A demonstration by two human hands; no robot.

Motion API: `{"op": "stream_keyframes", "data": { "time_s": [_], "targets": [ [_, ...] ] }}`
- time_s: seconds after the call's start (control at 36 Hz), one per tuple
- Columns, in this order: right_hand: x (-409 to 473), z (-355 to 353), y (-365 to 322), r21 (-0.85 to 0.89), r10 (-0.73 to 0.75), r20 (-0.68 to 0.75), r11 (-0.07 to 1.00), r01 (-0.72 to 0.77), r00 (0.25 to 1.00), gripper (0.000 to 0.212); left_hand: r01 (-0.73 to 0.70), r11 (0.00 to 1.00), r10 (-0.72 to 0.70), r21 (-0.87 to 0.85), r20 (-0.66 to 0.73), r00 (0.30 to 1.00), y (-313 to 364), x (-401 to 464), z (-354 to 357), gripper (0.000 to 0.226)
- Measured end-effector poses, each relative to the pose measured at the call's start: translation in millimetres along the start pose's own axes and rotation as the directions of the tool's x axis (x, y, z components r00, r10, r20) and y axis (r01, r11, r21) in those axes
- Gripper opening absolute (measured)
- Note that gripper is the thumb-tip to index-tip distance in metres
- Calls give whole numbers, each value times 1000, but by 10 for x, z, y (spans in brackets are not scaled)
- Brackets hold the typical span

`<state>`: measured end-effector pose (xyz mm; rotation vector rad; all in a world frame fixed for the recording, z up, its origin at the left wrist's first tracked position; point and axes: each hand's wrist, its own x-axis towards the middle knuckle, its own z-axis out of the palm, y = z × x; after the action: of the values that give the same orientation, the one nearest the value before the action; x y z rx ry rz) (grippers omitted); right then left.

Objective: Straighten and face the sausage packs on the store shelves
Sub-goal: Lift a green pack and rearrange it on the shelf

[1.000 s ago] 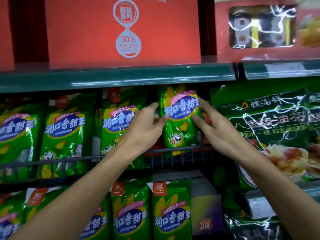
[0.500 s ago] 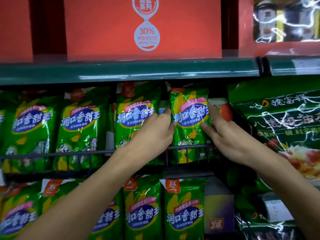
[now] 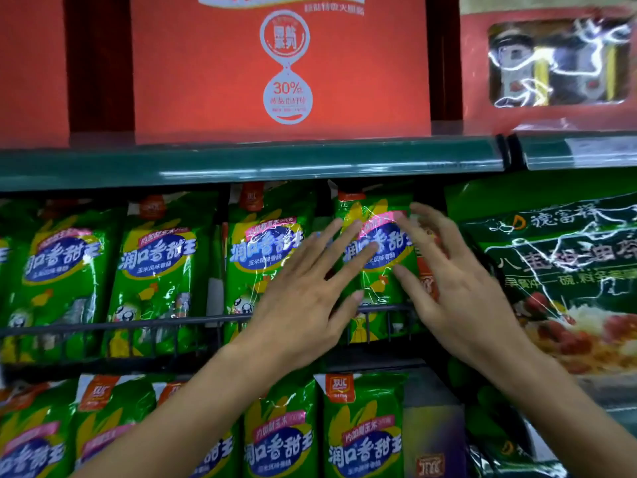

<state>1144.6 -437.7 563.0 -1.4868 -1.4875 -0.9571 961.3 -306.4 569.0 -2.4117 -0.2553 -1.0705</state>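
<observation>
Green corn-sausage packs stand in a row behind a black wire rail (image 3: 138,326) on the middle shelf. The rightmost pack (image 3: 379,281) stands upright, label facing out. My left hand (image 3: 310,298) lies spread with straight fingers over that pack's left side and the gap beside the neighbouring pack (image 3: 262,257). My right hand (image 3: 451,291) is also spread, fingers straight, at the pack's right edge, in front of a red pack (image 3: 425,274) tucked behind. More green packs (image 3: 362,439) stand on the shelf below.
A green shelf edge (image 3: 241,163) runs above, with red boxes (image 3: 275,63) on it. A large dark green bag (image 3: 558,263) hangs to the right. A purple box (image 3: 434,443) sits on the lower shelf beside the packs.
Both hands have let go of the rightmost pack's sides and spread flat, fingers straightened, over its front. The pack now stands straighter behind the rail.
</observation>
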Motion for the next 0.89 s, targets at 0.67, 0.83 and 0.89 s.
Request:
{"op": "stream_keyframes", "data": {
  "time_s": [0.67, 0.83, 0.89],
  "targets": [
    [147, 79, 50, 165, 89, 116, 980, -108, 989, 69, 154, 988, -154, -13, -46, 987, -18, 213, 30, 65],
    [-597, -12, -85, 257, 88, -193, 966, -36, 977, 47, 145, 982, -164, -120, -166, 972, 126, -187, 54, 54],
    [-901, 18, -150, 301, 93, -214, 953, -25, 972, 44, 142, 969, -186, -203, -218, 958, 234, -402, 84, 49]
  ]
}}
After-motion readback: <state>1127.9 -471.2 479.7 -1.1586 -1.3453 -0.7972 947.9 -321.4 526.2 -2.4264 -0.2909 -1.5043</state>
